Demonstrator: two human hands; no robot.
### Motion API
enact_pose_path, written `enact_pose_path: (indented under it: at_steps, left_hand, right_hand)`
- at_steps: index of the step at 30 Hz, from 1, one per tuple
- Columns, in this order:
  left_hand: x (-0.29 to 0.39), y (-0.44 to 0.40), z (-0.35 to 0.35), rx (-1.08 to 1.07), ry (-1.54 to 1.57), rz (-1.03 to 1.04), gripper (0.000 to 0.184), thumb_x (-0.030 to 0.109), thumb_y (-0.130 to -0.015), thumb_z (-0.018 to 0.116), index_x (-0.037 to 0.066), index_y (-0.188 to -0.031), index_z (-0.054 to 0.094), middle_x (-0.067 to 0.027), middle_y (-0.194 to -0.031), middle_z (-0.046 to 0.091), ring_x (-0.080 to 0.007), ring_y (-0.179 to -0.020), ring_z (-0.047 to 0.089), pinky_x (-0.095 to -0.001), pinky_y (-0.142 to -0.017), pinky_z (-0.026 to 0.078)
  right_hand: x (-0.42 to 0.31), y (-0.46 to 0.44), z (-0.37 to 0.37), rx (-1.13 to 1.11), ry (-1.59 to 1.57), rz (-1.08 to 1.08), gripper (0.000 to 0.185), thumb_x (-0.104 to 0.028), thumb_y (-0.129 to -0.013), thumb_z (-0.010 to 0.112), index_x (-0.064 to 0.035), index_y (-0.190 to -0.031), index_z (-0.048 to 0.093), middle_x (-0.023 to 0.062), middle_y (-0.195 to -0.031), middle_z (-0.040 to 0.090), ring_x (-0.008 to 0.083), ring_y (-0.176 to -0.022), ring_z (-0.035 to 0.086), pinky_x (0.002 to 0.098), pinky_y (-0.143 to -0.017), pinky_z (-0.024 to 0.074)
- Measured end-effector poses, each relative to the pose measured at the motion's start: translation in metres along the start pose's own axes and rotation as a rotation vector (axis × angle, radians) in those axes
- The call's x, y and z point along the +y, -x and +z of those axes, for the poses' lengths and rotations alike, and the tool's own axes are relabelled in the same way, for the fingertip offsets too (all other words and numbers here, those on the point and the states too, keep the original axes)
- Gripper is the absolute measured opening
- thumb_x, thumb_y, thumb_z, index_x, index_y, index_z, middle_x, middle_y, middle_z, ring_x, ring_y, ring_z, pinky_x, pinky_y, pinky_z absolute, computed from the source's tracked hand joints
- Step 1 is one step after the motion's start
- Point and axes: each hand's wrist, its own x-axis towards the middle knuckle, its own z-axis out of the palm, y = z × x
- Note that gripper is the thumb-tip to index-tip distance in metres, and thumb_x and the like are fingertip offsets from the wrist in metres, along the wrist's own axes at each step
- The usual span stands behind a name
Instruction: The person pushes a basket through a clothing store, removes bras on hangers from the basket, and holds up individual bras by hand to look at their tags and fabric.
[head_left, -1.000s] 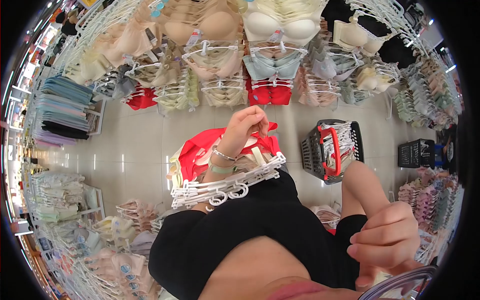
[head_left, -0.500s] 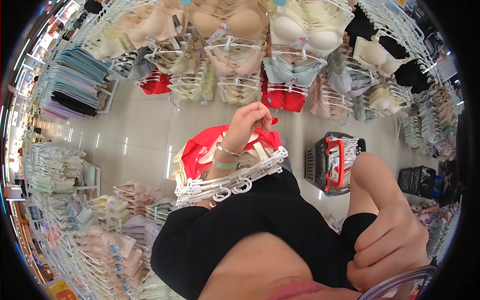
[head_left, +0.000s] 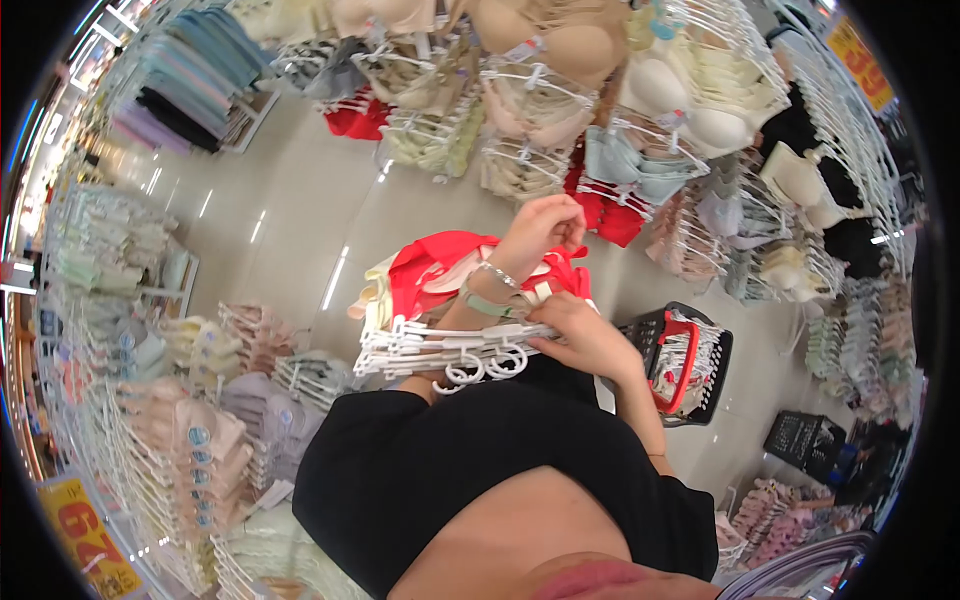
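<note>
A bundle of bras (head_left: pixel 440 262) in red, pale pink and cream hangs over my left forearm. Their white plastic hangers (head_left: pixel 440 350) lie side by side across the arm, hooks towards my body. Beyond the bundle, my left hand (head_left: pixel 550 222) is loosely closed, fingers curled, with nothing visible in it; a bracelet and a pale green band circle that wrist. My right hand (head_left: pixel 590 340) grips the right end of the hangers, its thumb against the white plastic. Its fingers partly cover the straps there.
A black shopping basket (head_left: pixel 715 375) with a red handle stands on the floor to the right, holding hangers and garments. Racks of bras (head_left: pixel 560 40) line the front and both sides. Folded fabrics (head_left: pixel 190 75) hang at the far left. Another black basket (head_left: pixel 800 445) sits farther right.
My right hand has come down from near my face to the hangers and taken hold of their right end. My left hand has shifted slightly right. The view has turned.
</note>
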Motion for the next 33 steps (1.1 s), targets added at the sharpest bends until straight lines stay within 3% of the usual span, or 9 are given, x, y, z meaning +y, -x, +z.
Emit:
enact_pose_path:
  at_steps: [4, 10, 12, 16, 20, 24, 26, 31, 33]
  left_hand:
    - [-0.005, -0.006, -0.004, 0.012, 0.007, -0.019, 0.015, 0.014, -0.087, 0.046, 0.004, -0.079, 0.053, -0.0027, -0.071, 0.054, -0.0111, -0.064, 0.051, -0.0241, -0.06, 0.042]
    - [-0.026, -0.011, -0.004, 0.04, 0.08, -0.132, 0.015, 0.017, -0.086, 0.05, 0.006, -0.075, 0.053, -0.0011, -0.069, 0.053, -0.0098, -0.063, 0.05, -0.023, -0.06, 0.041]
    - [-0.031, -0.008, 0.001, 0.034, 0.067, -0.138, 0.015, 0.017, -0.086, 0.05, 0.006, -0.076, 0.053, -0.0009, -0.069, 0.053, -0.009, -0.062, 0.05, -0.0221, -0.059, 0.041]
    - [-0.038, 0.0, 0.019, 0.049, -0.018, -0.157, 0.012, 0.015, -0.087, 0.048, 0.005, -0.082, 0.053, -0.0016, -0.074, 0.055, -0.0082, -0.063, 0.051, -0.0214, -0.061, 0.043]
    - [-0.022, 0.014, 0.033, -0.377, -0.407, -0.155, 0.02, 0.019, -0.089, 0.048, 0.005, -0.1, 0.055, -0.003, -0.093, 0.059, -0.0086, -0.079, 0.055, -0.021, -0.067, 0.044]
    - [-0.025, 0.014, 0.023, -0.71, -0.361, -0.222, 0.026, 0.021, -0.089, 0.048, 0.006, -0.11, 0.054, -0.003, -0.098, 0.06, -0.0103, -0.091, 0.054, -0.0236, -0.072, 0.045]
    - [-0.03, 0.01, 0.016, -0.641, -0.444, -0.251, 0.025, 0.017, -0.089, 0.046, 0.003, -0.106, 0.056, -0.0056, -0.096, 0.061, -0.0128, -0.09, 0.056, -0.027, -0.075, 0.046]
    - [-0.052, -0.005, -0.022, -0.02, -0.205, -0.333, 0.022, 0.01, -0.082, 0.043, 0.001, -0.098, 0.057, -0.0083, -0.09, 0.063, -0.0158, -0.085, 0.06, -0.0263, -0.073, 0.045]
    - [-0.059, -0.003, -0.025, 0.093, -0.114, -0.259, 0.028, 0.015, -0.085, 0.046, 0.002, -0.109, 0.052, -0.0108, -0.104, 0.06, -0.0193, -0.094, 0.059, -0.032, -0.082, 0.046]
  right_hand:
    - [-0.007, -0.002, 0.016, -0.214, 0.122, 0.156, 0.017, -0.008, -0.075, 0.061, -0.0006, -0.09, 0.058, 0.0097, -0.093, 0.059, 0.0264, -0.092, 0.053, 0.0366, -0.081, 0.0387]
    - [-0.009, -0.008, 0.01, 0.173, 0.088, 0.018, 0.012, -0.007, -0.074, 0.061, -0.0018, -0.084, 0.058, 0.009, -0.084, 0.057, 0.0252, -0.08, 0.054, 0.0349, -0.07, 0.0413]
    - [-0.01, -0.007, 0.0, 0.386, 0.1, 0.109, 0.011, -0.001, -0.075, 0.058, 0.0009, -0.086, 0.057, 0.011, -0.084, 0.058, 0.0274, -0.079, 0.057, 0.0328, -0.069, 0.0447]
    - [0.005, 0.009, -0.043, 0.801, 0.235, 0.325, 0.01, -0.007, -0.084, 0.055, 0.0026, -0.081, 0.056, 0.0077, -0.066, 0.048, 0.0142, -0.056, 0.042, 0.0262, -0.051, 0.0338]
    - [-0.005, 0.029, -0.067, 0.941, 0.264, 0.408, 0.009, -0.005, -0.082, 0.058, 0.0032, -0.083, 0.056, 0.0081, -0.066, 0.045, 0.0178, -0.053, 0.042, 0.0284, -0.05, 0.0344]
    - [-0.025, 0.048, -0.087, 0.88, 0.461, 0.397, 0.006, -0.001, -0.08, 0.059, 0.0032, -0.084, 0.058, 0.0075, -0.066, 0.046, 0.0161, -0.053, 0.042, 0.026, -0.049, 0.0332]
    - [-0.038, 0.062, -0.096, 0.851, 0.481, 0.418, 0.008, 0.001, -0.078, 0.059, 0.0026, -0.086, 0.06, 0.0082, -0.067, 0.048, 0.0155, -0.053, 0.044, 0.0248, -0.048, 0.0332]
    - [-0.063, 0.101, -0.114, 1.056, 0.53, 0.248, 0.013, 0.001, -0.08, 0.057, 0.0042, -0.092, 0.061, 0.0041, -0.065, 0.051, 0.0072, -0.054, 0.044, 0.0216, -0.047, 0.0325]
    - [-0.074, 0.119, -0.118, 1.258, 0.159, 0.471, 0.013, -0.003, -0.084, 0.056, 0.0045, -0.092, 0.062, -0.0011, -0.063, 0.05, 0.0022, -0.053, 0.041, 0.0178, -0.045, 0.0281]
